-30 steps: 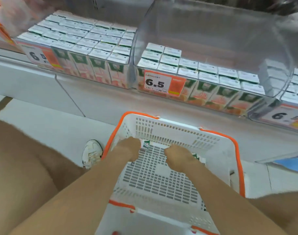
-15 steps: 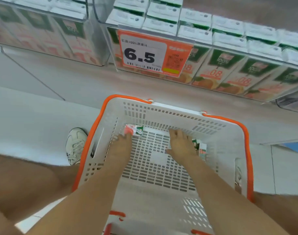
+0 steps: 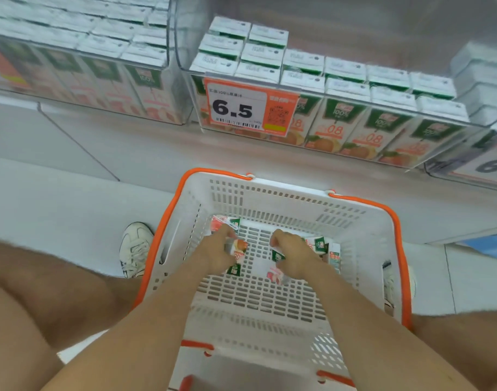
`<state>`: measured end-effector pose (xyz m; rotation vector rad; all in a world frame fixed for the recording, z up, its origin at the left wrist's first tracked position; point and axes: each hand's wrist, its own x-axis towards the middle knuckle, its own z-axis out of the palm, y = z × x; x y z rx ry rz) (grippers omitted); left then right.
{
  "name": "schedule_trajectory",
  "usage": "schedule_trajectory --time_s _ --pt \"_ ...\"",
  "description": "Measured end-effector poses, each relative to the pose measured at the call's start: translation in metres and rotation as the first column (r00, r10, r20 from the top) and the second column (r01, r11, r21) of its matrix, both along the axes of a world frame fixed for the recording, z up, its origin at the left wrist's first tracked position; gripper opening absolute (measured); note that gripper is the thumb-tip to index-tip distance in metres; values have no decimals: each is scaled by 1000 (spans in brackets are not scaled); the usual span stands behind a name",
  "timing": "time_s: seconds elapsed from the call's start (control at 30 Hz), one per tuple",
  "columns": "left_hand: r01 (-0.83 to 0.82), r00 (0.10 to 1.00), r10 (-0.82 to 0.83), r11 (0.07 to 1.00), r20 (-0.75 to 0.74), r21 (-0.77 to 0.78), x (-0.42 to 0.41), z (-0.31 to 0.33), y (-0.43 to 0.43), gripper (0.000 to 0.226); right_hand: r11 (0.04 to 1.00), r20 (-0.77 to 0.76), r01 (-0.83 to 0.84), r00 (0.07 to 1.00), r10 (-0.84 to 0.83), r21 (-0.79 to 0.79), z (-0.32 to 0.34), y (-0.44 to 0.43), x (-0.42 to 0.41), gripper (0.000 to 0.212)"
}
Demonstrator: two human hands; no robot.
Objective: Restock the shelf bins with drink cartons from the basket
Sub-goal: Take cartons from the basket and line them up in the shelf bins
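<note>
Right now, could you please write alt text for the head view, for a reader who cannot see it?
The left hand and right hand each grip a green-and-white drink carton inside a white plastic basket with orange rim. Beyond, a clear plastic shelf bin holds rows of cartons behind a 6.5 price tag.

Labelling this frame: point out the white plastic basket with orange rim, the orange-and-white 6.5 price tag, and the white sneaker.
White plastic basket with orange rim (image 3: 284,198): head view, far wall.
Orange-and-white 6.5 price tag (image 3: 233,108): head view, printed digits.
White sneaker (image 3: 135,249): head view, laces.
</note>
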<state>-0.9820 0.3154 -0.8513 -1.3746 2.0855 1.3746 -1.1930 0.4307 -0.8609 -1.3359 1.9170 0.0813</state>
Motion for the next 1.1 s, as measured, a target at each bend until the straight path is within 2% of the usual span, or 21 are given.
schedule_trajectory --time_s 0.1,0.13,0.23,0.3,0.4,0.5,0.6,0.7,0.9,1.0,1.1 --pt "-80 995 83 995 -47 55 -3 27 -5 50 998 95 61 994 -59 -21 32 -10 1 71" --pt "-89 994 92 995 -57 55 -5 38 -8 46 996 109 71 992 -65 -48 45 -13 0 70" --pt "-89 992 92 995 -87 37 -11 75 -17 44 986 117 90 990 -74 -141 91 -19 -5 48" --pt "-54 993 56 998 -102 25 -14 102 -22 40 988 142 61 989 -40 -142 121 -20 -8 45" --pt "47 994 -41 997 -100 55 -16 142 -28 27 986 81 -72 993 85 -153 169 -23 -9 52" --pt "199 979 -197 979 -45 50 -19 185 -33 35 970 -18 -198 980 197 -145 216 -28 -5 64" --pt "319 947 -321 946 -30 -57 -23 231 -38 36 947 -64 -256 966 249 -192 260 -32 2 56" --pt "332 938 -344 930 -50 -159 -24 278 -39 35 923 -129 -275 960 248 -271 301 -32 8 47" --pt "170 931 -221 967 -291 -190 -17 345 -39 29 854 -133 -137 988 80 -502 351 -26 8 41" --pt "141 887 -217 968 -407 -207 -13 362 -37 24 810 -105 -75 994 17 -582 369 -26 9 35" --pt "75 814 -214 961 -541 -268 -14 374 -36 21 751 -112 -24 991 -67 -659 383 -27 4 40"
